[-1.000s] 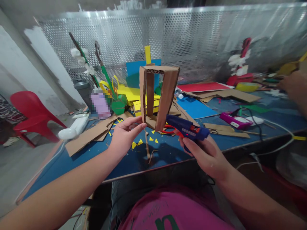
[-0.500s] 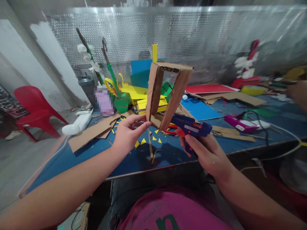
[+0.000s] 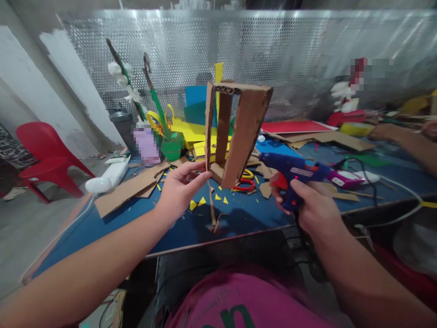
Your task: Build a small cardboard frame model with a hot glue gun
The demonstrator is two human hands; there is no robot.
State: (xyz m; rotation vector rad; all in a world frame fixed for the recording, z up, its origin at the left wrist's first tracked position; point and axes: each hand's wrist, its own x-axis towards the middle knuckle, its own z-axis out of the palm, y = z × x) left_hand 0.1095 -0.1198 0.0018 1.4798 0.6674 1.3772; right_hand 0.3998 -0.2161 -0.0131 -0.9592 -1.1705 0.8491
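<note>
My left hand [image 3: 182, 184] pinches the lower left corner of an open cardboard frame [image 3: 244, 132], holding it upright and slightly tilted above the table. In my right hand [image 3: 312, 202] is a blue hot glue gun [image 3: 293, 171] with a red light on its side. Its nozzle points left, a little apart from the frame's right side. Behind and below the frame lie scissors [image 3: 246, 184] with red and yellow handles. Small yellow scraps [image 3: 202, 201] and thin cardboard strips [image 3: 213, 209] lie on the blue table [image 3: 180, 234] under the frame.
Cardboard pieces [image 3: 126, 189] lie at left, near a white object [image 3: 109, 175]. Behind stand a green pot [image 3: 170, 148] and yellow boxes [image 3: 201, 150]. A purple power strip [image 3: 344, 179] with cables is at right. Another person's arm [image 3: 403, 139] reaches in at far right. A red chair [image 3: 51, 155] stands left.
The glue gun in my right hand has moved right, away from the frame, uncovering the scissors. My left hand has turned the frame slightly. Another person's arm has come further into view.
</note>
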